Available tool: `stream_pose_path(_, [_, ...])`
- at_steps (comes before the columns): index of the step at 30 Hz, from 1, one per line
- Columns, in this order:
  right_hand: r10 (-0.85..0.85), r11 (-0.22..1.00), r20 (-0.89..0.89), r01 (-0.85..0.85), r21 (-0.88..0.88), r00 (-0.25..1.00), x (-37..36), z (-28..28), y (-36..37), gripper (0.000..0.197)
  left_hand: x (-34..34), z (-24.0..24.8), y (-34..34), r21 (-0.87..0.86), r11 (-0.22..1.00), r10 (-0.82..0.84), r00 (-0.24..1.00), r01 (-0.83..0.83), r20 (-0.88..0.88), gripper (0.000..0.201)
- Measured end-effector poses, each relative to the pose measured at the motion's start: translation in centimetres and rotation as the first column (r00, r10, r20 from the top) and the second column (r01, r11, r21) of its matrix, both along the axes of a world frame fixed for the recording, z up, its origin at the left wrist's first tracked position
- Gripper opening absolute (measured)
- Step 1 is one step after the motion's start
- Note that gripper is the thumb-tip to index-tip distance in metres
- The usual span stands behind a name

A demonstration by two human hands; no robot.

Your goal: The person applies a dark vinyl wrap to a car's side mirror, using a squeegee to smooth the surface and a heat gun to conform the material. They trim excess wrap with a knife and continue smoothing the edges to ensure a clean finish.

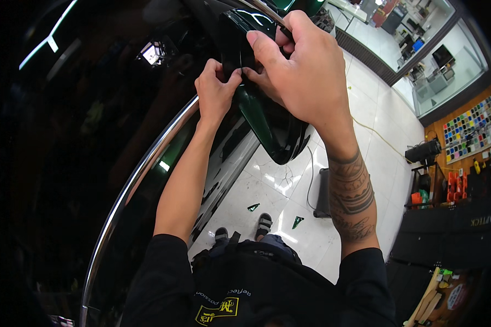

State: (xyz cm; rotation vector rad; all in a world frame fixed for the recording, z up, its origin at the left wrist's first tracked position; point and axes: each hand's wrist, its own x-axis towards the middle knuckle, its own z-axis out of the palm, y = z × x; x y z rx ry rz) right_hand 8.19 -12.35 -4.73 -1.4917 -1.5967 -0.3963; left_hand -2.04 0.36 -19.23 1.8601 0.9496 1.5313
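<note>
Both my hands are at a dark green, glossy car side mirror housing [259,120] that juts out from the dark car beside me. My left hand [215,90] is closed, thumb and forefinger pinched at the seam of the housing; what lies between them is too small to make out. Close by on the right, my right hand [305,71] curls over the upper part of the housing. Its thumb and forefinger close around a small dark item, mostly hidden, whose kind does not show. Another fingertip of that hand touches near my left thumb.
A bright chrome trim strip [139,163] curves along the dark car [65,180] at left. Green offcuts [298,222] lie on the white tiled floor [278,191] by my feet. A thin cable and a dark box [323,193] stand right, before shelves and a colour swatch board [471,128].
</note>
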Motion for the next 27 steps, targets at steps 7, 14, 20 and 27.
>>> stream_pose_path(7, [0.015, 1.0, -0.013, -0.016, -0.022, 1.0, 0.0, 0.6, 0.5, 0.034, 0.1, 0.6, 0.1, -0.007, 1.0, 0.002, 0.999, -0.002, 0.04, 0.03])
stream_pose_path(14, [0.015, 1.0, 0.0, -0.015, -0.007, 1.0, 0.1, 0.7, 0.4, 0.034, 1.1, 0.6, -0.5, 0.004, 0.998, 0.065, 0.993, -0.065, 0.096, 0.03])
stream_pose_path(20, [0.003, 1.0, 0.013, -0.003, -0.007, 1.0, 0.2, 0.7, 0.5, 0.034, 1.0, 0.6, 0.1, 0.029, 0.995, 0.098, 0.994, -0.099, 0.043, 0.031])
stream_pose_path(27, [-0.005, 1.0, 0.0, 0.005, -0.014, 1.0, 0.2, 0.9, 0.6, 0.032, -0.1, 0.7, 0.0, -0.046, 0.998, -0.049, 0.997, 0.052, 0.064, 0.031])
